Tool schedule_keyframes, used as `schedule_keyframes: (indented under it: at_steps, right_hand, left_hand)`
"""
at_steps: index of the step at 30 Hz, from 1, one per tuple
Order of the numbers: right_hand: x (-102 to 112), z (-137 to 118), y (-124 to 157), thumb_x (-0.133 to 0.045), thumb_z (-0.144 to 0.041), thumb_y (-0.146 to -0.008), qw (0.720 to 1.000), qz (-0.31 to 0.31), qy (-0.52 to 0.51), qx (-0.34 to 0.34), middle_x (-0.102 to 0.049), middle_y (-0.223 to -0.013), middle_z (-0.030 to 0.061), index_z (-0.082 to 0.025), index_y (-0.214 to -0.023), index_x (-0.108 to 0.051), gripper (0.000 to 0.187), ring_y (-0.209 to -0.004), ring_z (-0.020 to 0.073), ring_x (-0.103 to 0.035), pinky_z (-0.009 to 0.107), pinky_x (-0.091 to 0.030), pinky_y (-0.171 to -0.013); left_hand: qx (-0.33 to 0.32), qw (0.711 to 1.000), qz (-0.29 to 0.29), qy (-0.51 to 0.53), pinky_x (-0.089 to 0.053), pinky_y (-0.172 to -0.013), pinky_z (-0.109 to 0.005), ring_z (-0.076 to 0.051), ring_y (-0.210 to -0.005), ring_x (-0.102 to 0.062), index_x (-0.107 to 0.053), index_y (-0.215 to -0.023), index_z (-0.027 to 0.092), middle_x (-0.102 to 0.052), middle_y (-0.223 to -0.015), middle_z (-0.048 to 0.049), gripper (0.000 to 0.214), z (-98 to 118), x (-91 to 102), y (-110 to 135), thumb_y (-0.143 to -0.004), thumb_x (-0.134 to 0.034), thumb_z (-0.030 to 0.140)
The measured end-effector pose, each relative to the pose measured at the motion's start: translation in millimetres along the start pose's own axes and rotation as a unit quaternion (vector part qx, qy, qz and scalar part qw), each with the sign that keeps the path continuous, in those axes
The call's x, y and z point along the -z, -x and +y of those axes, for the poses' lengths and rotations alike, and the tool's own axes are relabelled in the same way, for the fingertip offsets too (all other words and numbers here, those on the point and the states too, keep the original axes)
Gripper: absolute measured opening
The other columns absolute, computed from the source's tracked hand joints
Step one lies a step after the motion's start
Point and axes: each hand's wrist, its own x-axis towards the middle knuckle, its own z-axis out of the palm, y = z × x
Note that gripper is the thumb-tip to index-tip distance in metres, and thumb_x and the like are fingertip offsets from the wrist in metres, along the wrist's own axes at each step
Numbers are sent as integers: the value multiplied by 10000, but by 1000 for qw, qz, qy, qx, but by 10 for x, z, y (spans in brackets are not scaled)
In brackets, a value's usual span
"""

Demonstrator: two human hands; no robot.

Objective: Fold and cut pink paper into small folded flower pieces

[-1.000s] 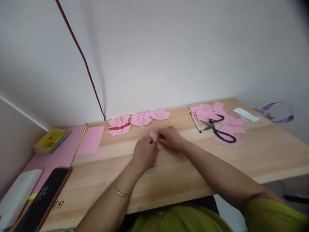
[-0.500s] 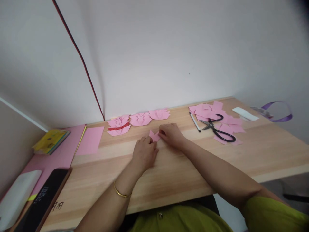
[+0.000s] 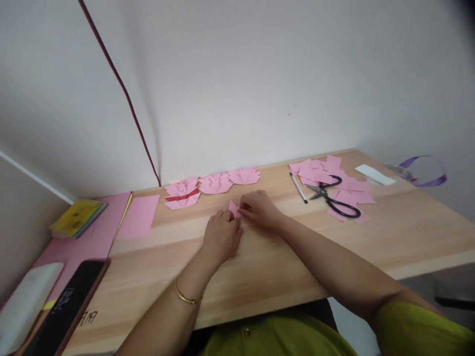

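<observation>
A small piece of folded pink paper (image 3: 233,207) lies on the wooden table between my hands, mostly covered by fingers. My left hand (image 3: 221,233) rests on the table with its curled fingers pressing the paper's lower left part. From the right, my right hand (image 3: 260,210) pinches the paper's right side with thumb and fingers. Just beyond, along the wall, stand folded pink paper shapes (image 3: 215,183) in a row, one crossed by a red strip (image 3: 181,196).
To the right, black-handled scissors (image 3: 326,195) lie over a heap of pink paper pieces (image 3: 315,170), beside a pen (image 3: 299,188) and a white strip (image 3: 375,175). At left are pink sheets (image 3: 138,216), a yellow packet (image 3: 77,217), a phone (image 3: 69,306) and a white box-like object (image 3: 29,301).
My right hand has shifted slightly left, bringing the paper's right part over towards the left hand. Less of the paper shows now. The left hand has stayed almost still.
</observation>
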Motion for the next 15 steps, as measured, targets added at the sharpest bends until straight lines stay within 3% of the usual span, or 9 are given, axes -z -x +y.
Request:
schedule_keyframes:
  at_steps: [3, 8, 13, 15]
  right_hand:
    - [-13, -30, 11, -565, -241, -828, 999, -36, 0, 34, -650, -788, 6, -175, -763, -564, 92, -753, 141, -540, 292, -246, -780]
    - [-3, 4, 13, -535, -234, -843, 998, 6, 51, -30, -644, -789, 30, -173, -787, -562, 87, -785, 167, -543, 304, -240, -770]
    - [-12, -29, 31, -535, -265, -851, 999, -29, 24, 34, -650, -807, 15, -180, -772, -550, 117, -776, 151, -545, 295, -246, -779]
    - [-11, -34, 24, -527, -256, -853, 998, -40, 44, 21, -654, -811, 21, -180, -771, -550, 114, -766, 153, -545, 300, -243, -770]
  left_hand:
    - [-5, 1000, 7, 0, -415, -832, -392, -239, -969, -511, -661, -953, 184, -593, -980, -90, 204, 0, 7, 4, -867, -510, 291]
    - [-2, 1000, 0, 1, -422, -828, -387, -237, -967, -510, -666, -958, 188, -594, -1005, -89, 201, -3, 18, 5, -857, -525, 289]
    - [-6, 1000, 11, 12, -418, -847, -388, -235, -977, -510, -666, -940, 195, -591, -978, -86, 192, -20, -10, 10, -861, -518, 289]
    - [-5, 1000, 15, 17, -419, -857, -391, -237, -988, -509, -664, -942, 194, -589, -997, -89, 184, -22, -19, 12, -854, -529, 283]
